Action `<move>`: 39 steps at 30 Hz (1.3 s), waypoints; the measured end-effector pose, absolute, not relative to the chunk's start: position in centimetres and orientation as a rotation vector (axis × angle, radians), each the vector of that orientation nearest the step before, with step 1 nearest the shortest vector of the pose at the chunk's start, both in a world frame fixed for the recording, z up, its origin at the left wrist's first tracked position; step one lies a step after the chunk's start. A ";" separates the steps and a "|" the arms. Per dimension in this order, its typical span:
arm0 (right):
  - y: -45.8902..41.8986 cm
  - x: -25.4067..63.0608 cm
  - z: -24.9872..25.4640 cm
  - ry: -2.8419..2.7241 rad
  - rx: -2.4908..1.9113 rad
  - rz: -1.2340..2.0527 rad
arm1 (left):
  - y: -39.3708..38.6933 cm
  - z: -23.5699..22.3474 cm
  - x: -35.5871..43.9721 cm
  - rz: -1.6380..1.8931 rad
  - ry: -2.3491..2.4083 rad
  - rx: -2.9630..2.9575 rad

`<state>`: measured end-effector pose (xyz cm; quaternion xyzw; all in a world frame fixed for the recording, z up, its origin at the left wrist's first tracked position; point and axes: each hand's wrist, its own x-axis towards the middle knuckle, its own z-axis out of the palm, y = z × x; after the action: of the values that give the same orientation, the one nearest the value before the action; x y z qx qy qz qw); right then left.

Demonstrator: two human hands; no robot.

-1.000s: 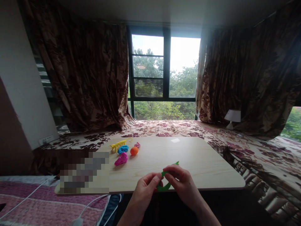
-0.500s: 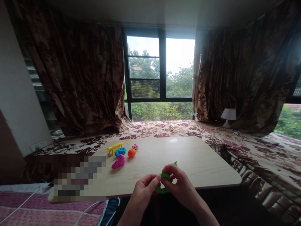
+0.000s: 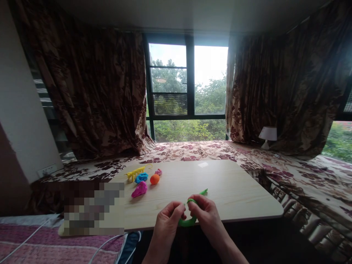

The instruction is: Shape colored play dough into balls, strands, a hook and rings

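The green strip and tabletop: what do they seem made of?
Green strip: perhaps modelling clay or soft plastic, fairly matte; it bends in a curve. Tabletop: likely wood or wood-look laminate, smooth with slight sheen; pale grain shows.

Patterned curtains [image 3: 110,91] hung on both sides of a window [image 3: 190,75], with trees [image 3: 210,97] outside. A white lamp [image 3: 268,134] stood on flowered cloth [image 3: 189,150] near the right curtain. On the table [image 3: 239,190], an orange ball [image 3: 154,179] lay near yellow [image 3: 136,172], blue [image 3: 141,178], magenta [image 3: 139,189] and pink pieces [image 3: 158,171]. At left, a socket [image 3: 47,170] sat low on the wall [image 3: 27,110], and a white cable [image 3: 25,238] crossed a quilt [image 3: 60,244].
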<state>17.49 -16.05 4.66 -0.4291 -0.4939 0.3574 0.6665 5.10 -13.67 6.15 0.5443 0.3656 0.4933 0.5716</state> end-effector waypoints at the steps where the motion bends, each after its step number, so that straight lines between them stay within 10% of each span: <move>1: -15.8 17.9 4.4 -1.063 -0.961 0.795 | -13.7 6.2 5.0 1.175 0.851 1.256; 16: -15.9 19.1 4.4 -1.107 -0.937 0.836 | -13.6 6.3 4.7 1.041 0.623 0.988; 24: -17.2 18.8 5.8 -1.634 -1.254 0.136 | -13.2 5.3 5.2 1.155 0.751 0.974; 39: -15.4 18.2 4.7 -1.582 -1.495 0.009 | -12.2 5.2 5.8 1.287 0.738 0.931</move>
<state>18.24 -15.39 4.68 -0.6086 -0.6437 0.0036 0.4640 5.77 -12.23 5.22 0.4083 0.3238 0.5644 0.6402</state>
